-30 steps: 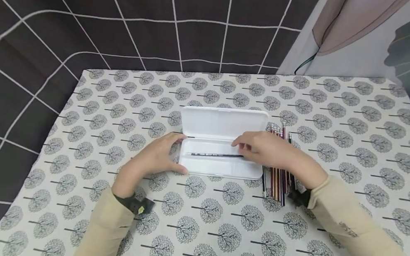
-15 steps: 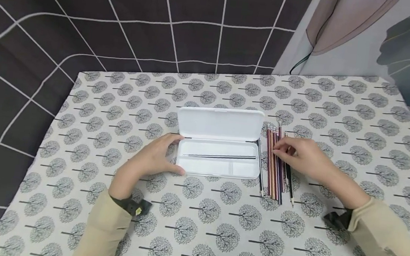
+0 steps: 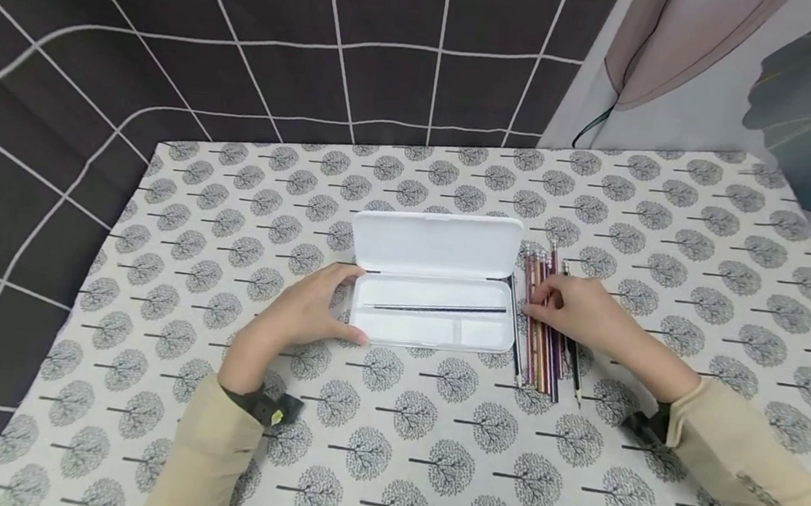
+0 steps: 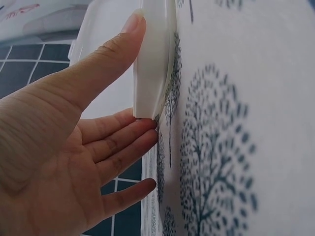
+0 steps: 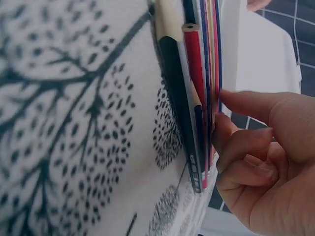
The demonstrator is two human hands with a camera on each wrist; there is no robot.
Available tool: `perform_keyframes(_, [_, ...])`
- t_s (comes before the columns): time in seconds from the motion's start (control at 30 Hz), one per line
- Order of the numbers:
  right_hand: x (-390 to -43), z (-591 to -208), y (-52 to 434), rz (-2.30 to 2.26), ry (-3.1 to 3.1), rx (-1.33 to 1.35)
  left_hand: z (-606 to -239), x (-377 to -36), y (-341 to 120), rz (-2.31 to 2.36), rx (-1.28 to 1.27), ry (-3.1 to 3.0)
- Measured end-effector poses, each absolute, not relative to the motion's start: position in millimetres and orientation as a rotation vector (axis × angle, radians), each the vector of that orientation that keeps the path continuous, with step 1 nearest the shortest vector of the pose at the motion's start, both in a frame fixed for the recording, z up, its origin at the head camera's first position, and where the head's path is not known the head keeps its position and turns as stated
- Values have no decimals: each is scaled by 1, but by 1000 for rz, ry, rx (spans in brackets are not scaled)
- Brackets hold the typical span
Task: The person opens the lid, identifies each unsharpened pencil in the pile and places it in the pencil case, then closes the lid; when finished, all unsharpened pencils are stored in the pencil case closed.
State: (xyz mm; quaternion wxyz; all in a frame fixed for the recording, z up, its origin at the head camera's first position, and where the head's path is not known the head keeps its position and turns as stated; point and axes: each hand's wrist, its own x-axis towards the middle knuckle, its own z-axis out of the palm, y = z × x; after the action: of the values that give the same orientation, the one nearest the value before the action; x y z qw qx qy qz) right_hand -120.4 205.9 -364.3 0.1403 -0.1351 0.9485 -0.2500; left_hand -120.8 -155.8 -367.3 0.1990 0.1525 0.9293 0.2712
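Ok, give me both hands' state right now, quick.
Left hand: open, fingers straight against the white case.
Right hand: fingers curled on the row of pencils; grip cannot be told.

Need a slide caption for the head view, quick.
Left hand steadies open white pencil case; right hand touches pencils beside it.

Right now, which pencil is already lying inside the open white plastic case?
The single dark pencil lying lengthwise in the open white plastic case; the other pencils lie bunched on the cloth beside it.
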Motion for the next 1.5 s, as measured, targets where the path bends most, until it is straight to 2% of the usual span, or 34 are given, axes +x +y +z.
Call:
perform_keyframes(0.57, [-127, -362, 189, -527, 2755, -251, -369, -119, -153, 797, 414, 2592])
perform_keyframes(0.8, [-132, -347, 207, -867, 2680, -79, -369, -118, -151, 781, 404, 2590])
perform_keyframes(0.97, [-138, -338, 209, -1204, 2710, -63, -369, -120, -153, 764, 399, 2605])
perform_keyframes(1.1, [-142, -336, 194, -1386, 2773, -250, -368, -122, -155, 774, 398, 2612])
perform_keyframes(1.3, [-150, -344, 170, -1164, 2906, -869, -367, -121, -154, 778, 390, 2596])
perform_keyframes(1.5, [-152, -346, 152, -901, 2739, -1026, -366, -120, -154, 763, 405, 2596])
